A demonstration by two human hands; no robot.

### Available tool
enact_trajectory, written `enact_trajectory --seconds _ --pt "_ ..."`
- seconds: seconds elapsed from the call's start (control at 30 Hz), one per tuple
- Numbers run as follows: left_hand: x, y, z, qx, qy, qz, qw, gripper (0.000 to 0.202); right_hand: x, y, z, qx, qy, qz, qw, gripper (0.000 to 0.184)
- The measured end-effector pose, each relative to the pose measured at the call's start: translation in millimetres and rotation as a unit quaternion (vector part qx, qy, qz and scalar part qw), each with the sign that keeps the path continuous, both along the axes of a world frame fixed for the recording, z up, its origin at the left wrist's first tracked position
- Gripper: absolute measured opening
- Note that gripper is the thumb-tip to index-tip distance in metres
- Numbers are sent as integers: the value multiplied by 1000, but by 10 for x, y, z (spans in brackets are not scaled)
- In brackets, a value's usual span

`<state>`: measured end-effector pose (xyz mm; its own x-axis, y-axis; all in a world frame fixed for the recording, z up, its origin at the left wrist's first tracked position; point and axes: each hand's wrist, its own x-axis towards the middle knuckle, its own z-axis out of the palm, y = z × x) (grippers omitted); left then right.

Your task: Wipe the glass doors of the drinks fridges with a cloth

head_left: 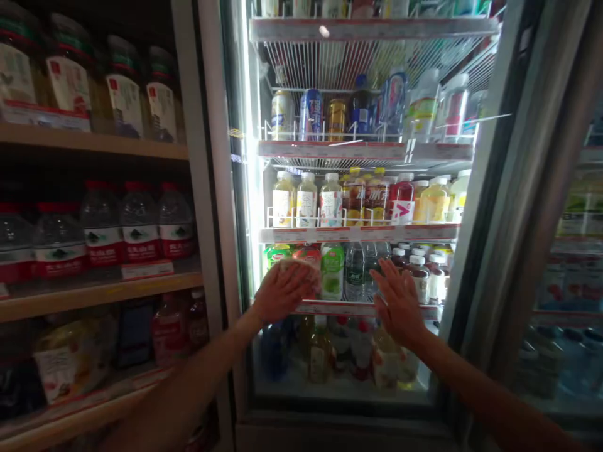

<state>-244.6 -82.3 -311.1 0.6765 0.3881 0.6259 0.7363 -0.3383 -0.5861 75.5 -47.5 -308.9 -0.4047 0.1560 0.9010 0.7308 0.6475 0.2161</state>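
Both of my arms reach forward to the glass door (339, 397) of a lit drinks cooler. My left hand (282, 290) lies over a pale, crumpled cloth (308, 270) at the glass, in front of the green and red drink packs on the lower shelf. Most of that cloth is hidden under the fingers. To the right, my right hand (399, 301) is open with its fingers spread and holds nothing. It is at the glass, before the clear water bottles (356, 273); whether the palm touches cannot be made out.
Cooler shelves hold cans (311, 114) and juice bottles (332, 199). At left, wooden shelving (94, 143) carries red-capped water bottles (136, 223). A metal upright (522, 251) stands to the right, beside another stocked cooler. Light streaks reflect on the glass.
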Motion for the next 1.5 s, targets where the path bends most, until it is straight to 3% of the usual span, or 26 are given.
enact_trajectory --seconds 0.13,0.27,0.33,0.4,0.47,0.57,0.67,0.77,0.87,0.97,1.03,1.1,1.13,1.17,1.27,1.3,1.33,1.43,1.47,1.5 --pt "84 -49 -308 -66 67 -87 992 44 -283 -134 -246 1 -49 92 995 60" --pt "312 10 -285 9 -117 -61 991 46 -806 -288 -418 -34 -48 226 972 64" --pt "319 16 -240 46 -183 -62 980 48 -1122 -310 -445 -59 -12 246 967 63" --pt "216 -42 -261 75 -240 -41 967 54 -1434 -295 -451 -71 26 215 974 60" --pt "35 -167 -368 90 -297 18 950 61 -1721 -264 -447 -64 31 161 984 55" --pt "-263 -404 -638 75 -341 103 931 66 -2064 -218 -432 -59 -3 91 994 50" --pt "-444 -592 -894 33 -304 136 942 65 -2179 -158 -441 -52 -32 58 996 43" --pt "-450 -676 -996 16 -280 162 946 62 -1854 -65 -544 -12 -71 49 996 39" --pt "-333 -673 -950 1 -292 164 942 62 -1076 80 -721 3 -70 0 998 45" --pt "-82 -634 -864 -21 -341 136 930 57 -258 230 -825 14 23 -66 997 53" --pt "210 -594 -807 -57 -391 75 915 53 30 269 -811 6 94 -77 993 54" --pt "594 -540 -737 -122 -463 -14 878 49 35 235 -741 -12 163 -42 986 51" --pt "800 -510 -691 -166 -510 -56 842 50 -44 190 -692 -29 195 -10 980 49" --pt "998 -481 -640 -216 -574 -95 784 54 -153 125 -640 -58 221 27 973 48" --pt "1426 -437 -475 -352 -743 -166 544 75 -458 -169 -503 -216 282 141 924 46" --pt "1493 -448 -428 -381 -770 -176 480 78 -508 -285 -476 -285 305 176 891 47" --pt "1527 -477 -393 -404 -782 -183 439 77 -526 -399 -462 -358 329 210 848 48" --pt "1521 -632 -359 -464 -772 -192 390 63 -436 -644 -494 -547 373 316 679 54" --pt "1515 -686 -367 -478 -771 -196 373 59 -383 -683 -524 -584 367 349 634 55" --pt "1515 -731 -380 -487 -771 -201 358 55 -329 -701 -558 -602 355 373 610 54"
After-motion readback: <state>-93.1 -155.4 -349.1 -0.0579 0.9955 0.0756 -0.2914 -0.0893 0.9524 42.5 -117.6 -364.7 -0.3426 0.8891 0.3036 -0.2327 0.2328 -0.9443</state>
